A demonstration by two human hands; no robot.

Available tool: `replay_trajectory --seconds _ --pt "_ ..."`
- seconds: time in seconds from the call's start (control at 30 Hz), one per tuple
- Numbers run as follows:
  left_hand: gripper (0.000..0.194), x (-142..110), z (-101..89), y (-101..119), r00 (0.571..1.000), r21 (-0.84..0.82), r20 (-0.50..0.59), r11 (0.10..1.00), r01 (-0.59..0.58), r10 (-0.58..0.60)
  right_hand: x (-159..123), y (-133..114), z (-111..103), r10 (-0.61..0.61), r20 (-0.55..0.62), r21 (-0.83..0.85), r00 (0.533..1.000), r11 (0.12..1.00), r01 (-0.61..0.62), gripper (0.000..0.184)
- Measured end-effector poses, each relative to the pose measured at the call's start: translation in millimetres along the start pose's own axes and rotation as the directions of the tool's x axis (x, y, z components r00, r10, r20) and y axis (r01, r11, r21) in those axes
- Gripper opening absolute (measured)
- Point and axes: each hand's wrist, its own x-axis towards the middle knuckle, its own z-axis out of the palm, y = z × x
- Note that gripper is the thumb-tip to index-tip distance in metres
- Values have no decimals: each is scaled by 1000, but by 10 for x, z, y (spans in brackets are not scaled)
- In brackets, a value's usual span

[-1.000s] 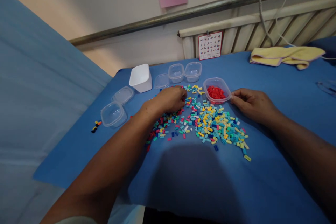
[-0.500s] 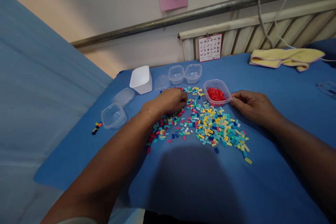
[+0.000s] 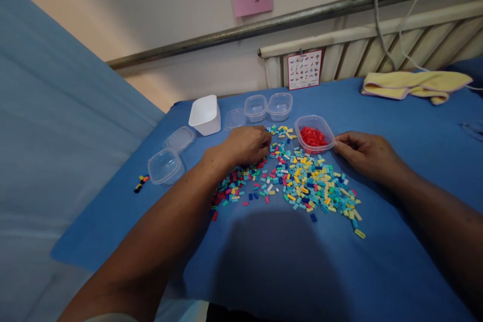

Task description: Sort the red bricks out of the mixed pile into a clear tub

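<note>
My left hand [image 3: 252,145] is over the left part of a spread of small coloured building bricks [image 3: 313,181], its fingers curled down among them. What those fingertips hold, if anything, is hidden. My right hand [image 3: 362,151] pinches the right rim of a clear plastic container [image 3: 315,119]. Inside that container lies a heap of red bricks [image 3: 313,137]. Bricks in turquoise, yellow, green, dark blue, white and red lie loose on the blue cloth between my arms.
Two small clear containers [image 3: 279,106] and a flat clear lid [image 3: 235,119] stand at the back beside a white tub [image 3: 206,115]. Farther left are another clear container [image 3: 165,167], a lid [image 3: 180,139] and a small black-and-orange piece [image 3: 141,183]. A yellow cloth [image 3: 415,84] lies at the back right.
The whole view has shifted slightly, so everything sits a little farther right. My left hand stays among the bricks and my right hand still holds the container's rim.
</note>
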Motion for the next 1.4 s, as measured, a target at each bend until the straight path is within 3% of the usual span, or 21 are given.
replay_trajectory --seconds 0.17,0.37,0.47,0.63,0.77,0.93,1.2,1.4 --pt "22 102 -135 52 992 -111 -118 993 33 -46 12 5 5 17 2 -5 1000 1000 -17 37" --pt "30 466 -310 341 940 -199 -338 974 -104 32 -5 23 4 4 8 20 1000 1000 -4 37" --pt "35 432 -321 334 926 -203 -377 975 -93 10 -13 20 -1 17 12 41 1000 999 -18 38" --pt "24 -121 -215 126 987 -124 -151 992 28 -47 -16 8 -9 32 11 15 999 999 -32 39" --pt "22 -470 -50 128 999 -167 22 985 51 -48 -11 30 -7 56 0 -9 998 998 -56 43" --pt "25 -407 66 269 996 -96 67 994 60 -53 -14 72 1 37 -6 3 999 999 -37 44" --pt "25 -277 -17 390 983 125 179 992 18 -40 -20 48 -4 41 6 -5 999 999 -41 41" --pt "31 -236 -6 395 981 99 173 993 69 -85 -4 9 -24 20 10 -7 1000 1000 -20 39"
